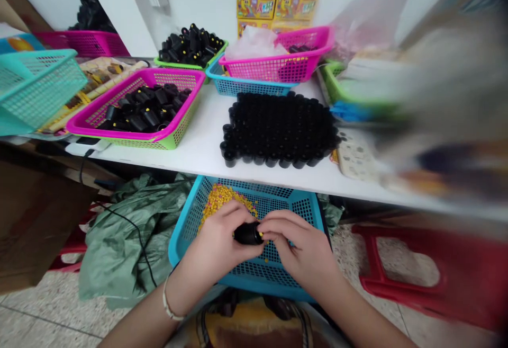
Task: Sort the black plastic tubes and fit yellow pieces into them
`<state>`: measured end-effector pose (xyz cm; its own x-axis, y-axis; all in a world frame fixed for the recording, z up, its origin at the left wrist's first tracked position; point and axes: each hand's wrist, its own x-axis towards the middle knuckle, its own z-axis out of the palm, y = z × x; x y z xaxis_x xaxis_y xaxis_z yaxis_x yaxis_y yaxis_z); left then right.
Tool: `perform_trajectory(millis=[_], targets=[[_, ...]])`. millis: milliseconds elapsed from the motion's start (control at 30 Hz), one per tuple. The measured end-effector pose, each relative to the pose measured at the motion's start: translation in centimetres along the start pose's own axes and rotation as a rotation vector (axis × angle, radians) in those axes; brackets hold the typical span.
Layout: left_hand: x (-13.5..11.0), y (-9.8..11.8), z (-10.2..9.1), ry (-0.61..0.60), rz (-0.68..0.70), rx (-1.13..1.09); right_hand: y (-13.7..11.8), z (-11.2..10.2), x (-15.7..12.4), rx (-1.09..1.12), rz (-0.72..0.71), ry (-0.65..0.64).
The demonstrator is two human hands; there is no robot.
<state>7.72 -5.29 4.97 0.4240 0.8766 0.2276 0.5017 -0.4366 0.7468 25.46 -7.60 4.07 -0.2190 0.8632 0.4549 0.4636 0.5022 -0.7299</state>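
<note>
My left hand (224,234) is wrapped round a small black plastic cylinder (246,233), held on its side over a blue mesh basket (180,231). The fingertips of my right hand (296,239) pinch a tiny yellow piece (261,234) against the cylinder's right end. Whether that piece sits in the end or only touches it, I cannot tell. Loose small yellow pieces (224,198), with some pink ones among them, lie heaped in the basket's far left part. My right palm and lower fingers are partly hidden.
On the white table (206,141) stands a dense block of black cylinders (281,128). To its left, a pink basket (135,135) holds black cylinders with yellow spots. More baskets line the back. A red stool (420,279) is at right; a blurred shape covers the upper right.
</note>
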Motion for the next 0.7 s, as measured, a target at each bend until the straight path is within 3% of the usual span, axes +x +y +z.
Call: perform_trajectory(millis=[200,400,567,700], targets=[[-0.6,0.8,-0.2,-0.195,-0.046,-0.185,-0.8,-0.9,-1.2,0.243,0.118,-0.015],[-0.7,0.7,0.4,-0.183,-0.030,-0.174,-0.7,-1.8,-2.2,0.325,0.254,-0.030],[-0.7,0.5,0.3,-0.207,0.021,-0.103,-0.2,-2.1,-2.1,0.444,0.512,-0.138],[-0.9,0.4,0.2,-0.369,0.081,-0.039,0.4,-1.4,-2.5,0.826,0.740,-0.196]])
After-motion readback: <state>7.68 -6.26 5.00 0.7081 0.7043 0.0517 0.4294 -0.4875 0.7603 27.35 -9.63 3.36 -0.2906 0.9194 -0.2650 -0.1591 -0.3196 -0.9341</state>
